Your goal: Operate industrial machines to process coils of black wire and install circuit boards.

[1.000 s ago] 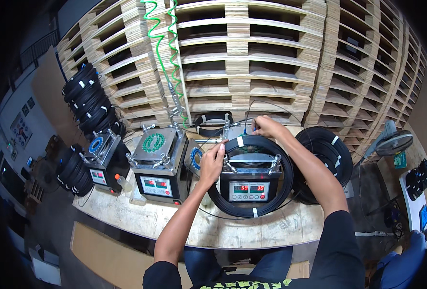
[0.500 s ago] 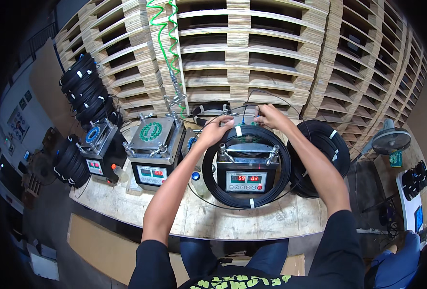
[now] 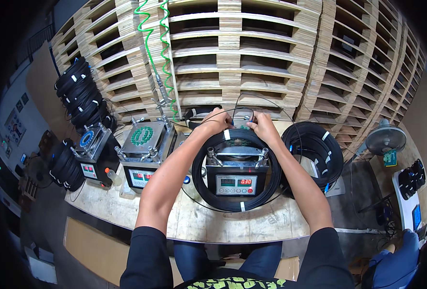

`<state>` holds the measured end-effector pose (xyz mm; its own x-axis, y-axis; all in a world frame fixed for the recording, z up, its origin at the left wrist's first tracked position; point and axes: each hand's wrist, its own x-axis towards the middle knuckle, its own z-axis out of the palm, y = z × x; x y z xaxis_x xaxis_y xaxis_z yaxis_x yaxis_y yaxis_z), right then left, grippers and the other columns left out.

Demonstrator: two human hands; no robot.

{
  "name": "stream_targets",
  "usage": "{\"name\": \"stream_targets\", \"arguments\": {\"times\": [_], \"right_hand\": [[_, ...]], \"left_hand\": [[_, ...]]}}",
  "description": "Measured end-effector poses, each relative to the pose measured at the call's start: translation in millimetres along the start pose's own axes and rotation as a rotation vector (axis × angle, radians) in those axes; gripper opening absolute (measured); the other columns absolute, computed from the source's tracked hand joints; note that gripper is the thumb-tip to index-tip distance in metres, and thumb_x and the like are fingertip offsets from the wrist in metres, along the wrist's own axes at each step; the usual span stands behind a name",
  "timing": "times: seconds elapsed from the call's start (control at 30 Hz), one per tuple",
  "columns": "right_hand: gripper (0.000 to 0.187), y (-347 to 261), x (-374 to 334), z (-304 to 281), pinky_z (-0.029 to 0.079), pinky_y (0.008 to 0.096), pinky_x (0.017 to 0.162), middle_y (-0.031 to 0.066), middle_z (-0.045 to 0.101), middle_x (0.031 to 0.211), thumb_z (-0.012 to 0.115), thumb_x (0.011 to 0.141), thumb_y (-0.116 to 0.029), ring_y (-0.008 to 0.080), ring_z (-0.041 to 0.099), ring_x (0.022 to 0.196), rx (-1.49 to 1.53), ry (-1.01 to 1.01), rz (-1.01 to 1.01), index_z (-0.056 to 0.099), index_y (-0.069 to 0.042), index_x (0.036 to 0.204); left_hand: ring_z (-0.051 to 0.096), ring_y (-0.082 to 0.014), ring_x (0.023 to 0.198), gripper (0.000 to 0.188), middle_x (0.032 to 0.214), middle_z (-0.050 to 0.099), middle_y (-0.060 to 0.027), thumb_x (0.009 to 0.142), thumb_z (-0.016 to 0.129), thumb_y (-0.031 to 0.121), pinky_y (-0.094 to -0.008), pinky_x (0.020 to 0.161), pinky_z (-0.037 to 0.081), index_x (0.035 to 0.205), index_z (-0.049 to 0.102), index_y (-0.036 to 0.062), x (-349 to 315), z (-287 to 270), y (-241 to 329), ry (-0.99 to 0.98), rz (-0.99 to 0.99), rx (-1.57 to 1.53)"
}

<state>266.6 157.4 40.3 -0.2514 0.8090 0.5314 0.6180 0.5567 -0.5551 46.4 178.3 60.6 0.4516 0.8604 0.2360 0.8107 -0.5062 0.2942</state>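
Black cable coil (image 3: 237, 204) sits around a grey box machine (image 3: 236, 171) on the wooden bench (image 3: 194, 224), and both hands are on its far top edge. Left hand (image 3: 216, 121) is closed over the coil top next to a white tie (image 3: 227, 134). Right hand (image 3: 260, 126) is pinched on a thin loose strand (image 3: 266, 103) that arcs up over the back of the coil. Fingertip detail is too small to tell beyond that.

Machine has a lit red and green readout facing the person, clamps on top.

Second coil (image 3: 314, 154) lies just right, touching or nearly touching the first. Two more machines (image 3: 143, 151) stand to the left, well apart from the hands. Stacked coils (image 3: 81, 96) lean far left. Green spiral hose (image 3: 158, 53) hangs in front of the pallet stack (image 3: 280, 53).
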Motion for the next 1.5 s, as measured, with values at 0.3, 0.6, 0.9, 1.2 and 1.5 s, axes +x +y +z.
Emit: {"name": "stream_targets", "arguments": {"times": [0.3, 0.6, 0.9, 1.2, 1.5], "right_hand": [[0.017, 0.2, -0.4, 0.6, 0.050, 0.0400, 0.066, 0.0225, 0.067, 0.077, 0.075, 0.079, -0.004, 0.0340, 0.067, 0.072, 0.009, -0.018, 0.024, 0.065, 0.007, 0.088], [0.017, -5.1, 0.8, -0.5, 0.049, 0.0407, 0.066, 0.0236, 0.066, 0.077, 0.073, 0.081, -0.003, 0.0367, 0.067, 0.074, 0.018, -0.026, 0.012, 0.064, 0.006, 0.092], [0.018, -76.8, -9.0, -61.7, 0.053, 0.0428, 0.086, 0.0213, 0.068, 0.097, 0.066, 0.083, 0.002, 0.0369, 0.065, 0.091, -0.058, 0.022, -0.420, 0.066, 0.004, 0.102], [0.059, -69.4, -4.4, -104.0, 0.045, 0.0412, 0.101, 0.0246, 0.062, 0.121, 0.046, 0.071, 0.019, 0.0375, 0.057, 0.114, -0.370, 0.135, -0.459, 0.063, -0.001, 0.124], [0.030, -28.7, -36.0, -88.3, 0.054, 0.0397, 0.082, 0.0251, 0.070, 0.094, 0.054, 0.086, -0.011, 0.0362, 0.070, 0.087, -0.231, -0.048, 0.046, 0.072, -0.001, 0.108]], "left_hand": [[0.068, -0.0387, 0.083, 0.024, 0.085, 0.069, -0.0230, 0.084, 0.072, 0.024, -0.0432, 0.076, 0.053, 0.090, 0.074, 0.0006, 7.8, -1.2, 2.5, -0.053, 0.166, -0.022], [0.065, -0.0411, 0.078, 0.021, 0.082, 0.066, -0.0244, 0.091, 0.064, 0.016, -0.0457, 0.071, 0.050, 0.097, 0.061, -0.0035, -7.0, -0.3, 6.9, 0.125, 0.205, -0.149], [0.063, -0.0285, 0.070, 0.012, 0.081, 0.064, -0.0165, 0.095, 0.053, 0.004, -0.0354, 0.067, 0.050, 0.102, 0.060, -0.0023, -67.8, -13.8, 17.9, 0.474, 0.276, -0.120], [0.061, -0.0208, 0.074, 0.036, 0.083, 0.064, -0.0129, 0.094, 0.039, -0.002, -0.0346, 0.068, 0.050, 0.129, 0.048, -0.0006, -138.2, -70.2, 44.8, -0.058, 0.189, -0.360], [0.069, -0.0293, 0.095, 0.034, 0.096, 0.071, -0.0176, 0.103, 0.051, 0.028, -0.0378, 0.085, 0.050, 0.105, 0.068, -0.0018, -176.9, -51.9, -17.3, 0.209, -0.116, -0.389]]}}
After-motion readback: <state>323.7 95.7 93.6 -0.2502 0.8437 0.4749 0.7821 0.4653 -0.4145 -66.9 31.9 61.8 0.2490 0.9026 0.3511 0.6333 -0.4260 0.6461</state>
